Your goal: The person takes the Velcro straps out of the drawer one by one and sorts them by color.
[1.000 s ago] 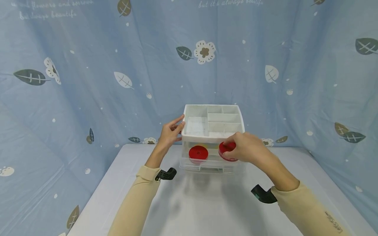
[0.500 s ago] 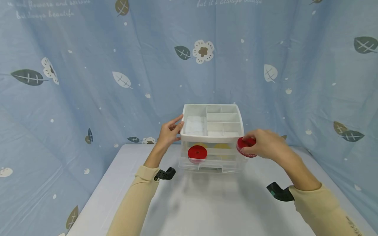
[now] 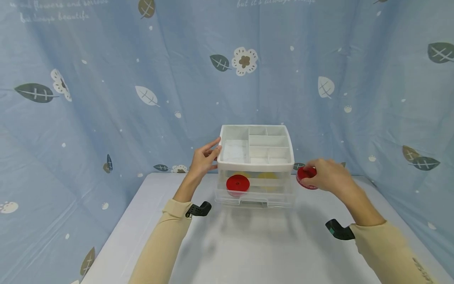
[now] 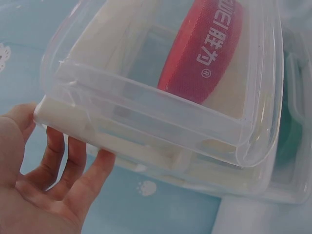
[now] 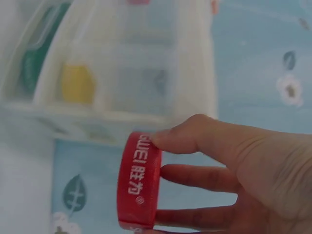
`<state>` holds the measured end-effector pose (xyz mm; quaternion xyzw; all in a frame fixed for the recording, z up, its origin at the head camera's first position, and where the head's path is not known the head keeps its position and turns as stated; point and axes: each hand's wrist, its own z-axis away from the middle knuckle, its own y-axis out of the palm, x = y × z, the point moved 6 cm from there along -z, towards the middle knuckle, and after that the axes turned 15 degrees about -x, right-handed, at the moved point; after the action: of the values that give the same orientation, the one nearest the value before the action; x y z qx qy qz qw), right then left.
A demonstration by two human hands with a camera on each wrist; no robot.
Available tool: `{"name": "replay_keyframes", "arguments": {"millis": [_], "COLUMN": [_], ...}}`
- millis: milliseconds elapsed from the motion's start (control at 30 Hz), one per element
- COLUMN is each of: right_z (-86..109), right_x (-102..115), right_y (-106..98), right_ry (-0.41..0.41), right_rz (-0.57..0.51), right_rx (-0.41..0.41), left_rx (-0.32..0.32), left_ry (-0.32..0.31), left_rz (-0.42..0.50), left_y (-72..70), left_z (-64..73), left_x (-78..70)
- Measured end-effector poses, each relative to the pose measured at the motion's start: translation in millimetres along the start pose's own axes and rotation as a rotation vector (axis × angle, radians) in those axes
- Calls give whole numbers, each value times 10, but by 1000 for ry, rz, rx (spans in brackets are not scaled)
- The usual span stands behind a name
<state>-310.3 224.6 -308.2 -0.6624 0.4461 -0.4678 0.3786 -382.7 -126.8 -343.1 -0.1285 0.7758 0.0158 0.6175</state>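
A clear plastic drawer box with a white divided top (image 3: 255, 167) stands at the table's back. My left hand (image 3: 203, 161) holds the left edge of its white top, thumb at the corner and bent fingertips against the side (image 4: 73, 156). Its upper clear drawer (image 3: 227, 200) is pulled out and holds a red tape roll (image 3: 238, 184), whose printed band shows in the left wrist view. Right of the box, my right hand (image 3: 331, 175) pinches a second red tape roll (image 5: 139, 180) between thumb and fingers, apart from the drawer.
Yellow rolls (image 5: 78, 84) show through the clear drawer fronts, and something green (image 5: 41, 53) lies in a lower one. The white table (image 3: 241, 248) meets a blue printed curtain (image 3: 177, 59) behind the box.
My right hand has carried its red tape roll from the right part of the drawer rightward, out beside the box. The left hand has stayed on the box's edge.
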Motion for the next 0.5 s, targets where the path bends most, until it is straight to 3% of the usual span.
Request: {"name": "replay_keyframes", "arguments": {"millis": [200, 500], "right_z": [-74, -207], "right_x": [-205, -597], "right_y": [246, 741], "right_ry": [9, 20], "right_rz": [-6, -39], "right_rx": [-6, -83], "left_rx": [12, 23], "left_ry": [-9, -7], "left_rz": [-1, 3], "left_y": [-14, -10], "left_z": [18, 3], "left_x": [-45, -18]}}
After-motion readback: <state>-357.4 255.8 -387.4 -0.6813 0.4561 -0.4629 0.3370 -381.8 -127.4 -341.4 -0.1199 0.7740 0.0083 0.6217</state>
